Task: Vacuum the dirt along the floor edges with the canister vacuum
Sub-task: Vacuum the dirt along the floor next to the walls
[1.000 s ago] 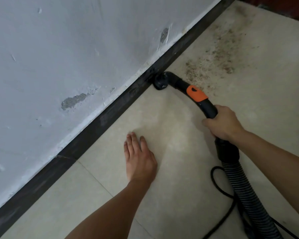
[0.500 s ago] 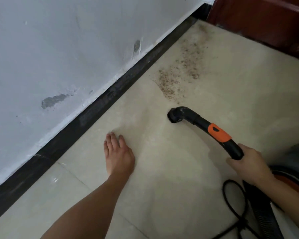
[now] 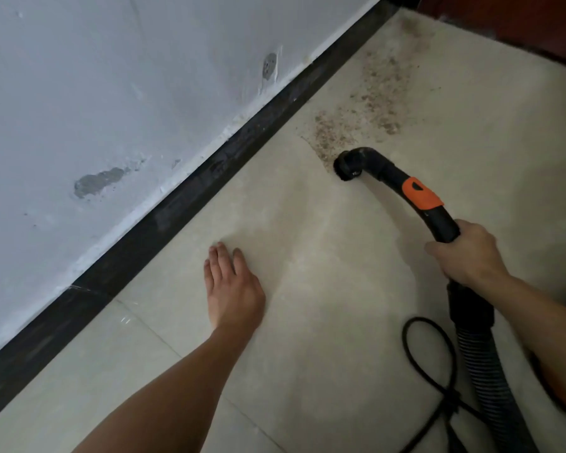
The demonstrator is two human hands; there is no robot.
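My right hand (image 3: 468, 256) grips the black curved vacuum handle (image 3: 438, 220), which has an orange slider (image 3: 420, 192). Its round nozzle mouth (image 3: 347, 166) rests on the beige tile floor at the near edge of a brown dirt patch (image 3: 370, 116). The dirt spreads from the nozzle toward the far corner beside the black baseboard (image 3: 209, 171). The ribbed grey hose (image 3: 484, 367) runs back from the handle to the lower right. My left hand (image 3: 232, 286) lies flat on the tile, fingers together, a short way from the baseboard.
A white wall (image 3: 111, 76) with chipped grey spots rises above the baseboard. A black power cord (image 3: 422, 364) loops on the floor by the hose. A dark red door (image 3: 520, 24) stands at the far right corner.
A second ago the nozzle touched the baseboard; it then pulled away onto open tile. Now it has moved forward to the near edge of the dirt. My left hand stays planted.
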